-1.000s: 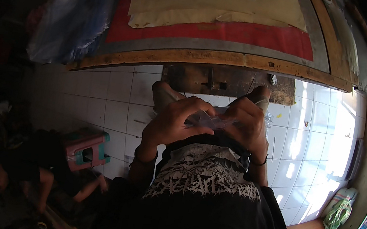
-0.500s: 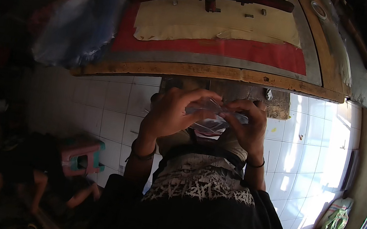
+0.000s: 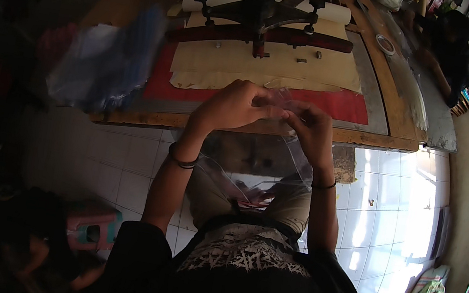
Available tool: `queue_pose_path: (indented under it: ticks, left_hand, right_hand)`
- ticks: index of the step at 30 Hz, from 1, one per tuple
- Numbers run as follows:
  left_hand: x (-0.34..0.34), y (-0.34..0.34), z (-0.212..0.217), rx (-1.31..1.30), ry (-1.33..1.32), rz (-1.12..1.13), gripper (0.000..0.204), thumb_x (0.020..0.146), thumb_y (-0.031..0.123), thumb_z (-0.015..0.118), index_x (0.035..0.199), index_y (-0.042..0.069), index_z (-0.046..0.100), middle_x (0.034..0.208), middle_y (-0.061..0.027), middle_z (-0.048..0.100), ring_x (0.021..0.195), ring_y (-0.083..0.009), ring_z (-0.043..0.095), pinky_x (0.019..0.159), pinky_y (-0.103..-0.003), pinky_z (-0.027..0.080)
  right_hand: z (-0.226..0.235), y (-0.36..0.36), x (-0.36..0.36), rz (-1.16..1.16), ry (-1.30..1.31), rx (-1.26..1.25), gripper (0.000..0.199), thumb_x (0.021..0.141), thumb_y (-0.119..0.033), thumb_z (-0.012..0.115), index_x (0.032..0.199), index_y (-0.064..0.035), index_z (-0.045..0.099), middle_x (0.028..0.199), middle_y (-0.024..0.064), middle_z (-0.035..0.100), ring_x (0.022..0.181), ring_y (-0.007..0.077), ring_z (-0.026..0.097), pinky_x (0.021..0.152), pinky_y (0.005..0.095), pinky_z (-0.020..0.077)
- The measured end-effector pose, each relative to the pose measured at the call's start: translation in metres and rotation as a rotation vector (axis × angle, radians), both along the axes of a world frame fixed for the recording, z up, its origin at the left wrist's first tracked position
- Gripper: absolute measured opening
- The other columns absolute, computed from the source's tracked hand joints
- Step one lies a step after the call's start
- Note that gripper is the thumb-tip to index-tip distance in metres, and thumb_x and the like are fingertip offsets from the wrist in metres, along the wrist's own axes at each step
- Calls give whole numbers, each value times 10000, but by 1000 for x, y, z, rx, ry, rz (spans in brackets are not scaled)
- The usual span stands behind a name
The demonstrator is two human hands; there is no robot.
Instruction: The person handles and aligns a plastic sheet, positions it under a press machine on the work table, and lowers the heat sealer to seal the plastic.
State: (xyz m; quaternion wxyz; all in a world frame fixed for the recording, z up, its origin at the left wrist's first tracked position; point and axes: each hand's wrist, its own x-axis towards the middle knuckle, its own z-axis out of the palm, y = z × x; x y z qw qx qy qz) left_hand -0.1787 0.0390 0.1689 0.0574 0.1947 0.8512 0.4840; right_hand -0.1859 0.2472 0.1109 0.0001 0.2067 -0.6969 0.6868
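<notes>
My left hand point(image 3: 234, 105) and my right hand point(image 3: 315, 133) come close together just over the near wooden edge of the worktable. Both are closed with fingertips pinching a clear plastic sheet or bag point(image 3: 294, 150); which of the two it is, I cannot tell. Its lower part hangs loose between my forearms, down toward my lap. Beyond my hands a cream sheet point(image 3: 259, 70) lies over a red sheet point(image 3: 348, 107) on the table. Part of the plastic is hidden behind my fingers.
A black press frame point(image 3: 262, 13) with a red bar point(image 3: 318, 42) stands over the cream sheet. Stacked plastic point(image 3: 100, 64) lies at the table's left, a tape roll point(image 3: 385, 44) at its right. A pink stool point(image 3: 91, 228) and a person point(image 3: 37, 232) are at lower left; another person point(image 3: 447, 45) is at upper right.
Both hands have risen and moved forward from above my lap to the table's near edge. The plastic has gone with them, and more of it now hangs unfolded below.
</notes>
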Motion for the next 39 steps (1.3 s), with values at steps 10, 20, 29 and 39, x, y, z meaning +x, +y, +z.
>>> queue_pose_path:
  ticks: [10, 20, 29, 39]
  left_hand:
    - [-63, -14, -19, -119, 173, -58, 346, 953, 355, 664, 992, 24, 757, 639, -59, 620, 606, -85, 480, 578, -294, 405]
    - [-32, -29, -1, -383, -236, -116, 399, 869, 360, 752, 1048, 3, 740, 873, -125, 738, 764, -157, 671, 715, -312, 512]
    - [27, -39, 33, -383, 57, -146, 264, 853, 257, 745, 1039, 69, 749, 902, -103, 750, 906, -254, 713, 824, -363, 539]
    - [32, 28, 60, -227, 735, 7, 391, 863, 235, 746, 1207, 84, 637, 1017, -137, 684, 872, -240, 678, 810, -341, 532]
  right_hand:
    - [-15, -5, -71, 160, -29, 43, 269, 940, -205, 699, 1085, 20, 705, 919, 37, 723, 864, 66, 629, 782, 241, 499]
    - [-42, -6, -60, 169, -110, -20, 212, 943, -177, 696, 1028, 14, 729, 888, 13, 714, 821, 50, 604, 738, 237, 493]
    - [61, 40, 5, 1, 300, 59, 113, 821, -56, 788, 898, -4, 724, 855, 33, 637, 744, 105, 596, 690, 254, 470]
    - [173, 122, 52, -826, 898, 630, 168, 746, -67, 812, 871, 3, 726, 851, 35, 651, 820, 158, 623, 750, 287, 479]
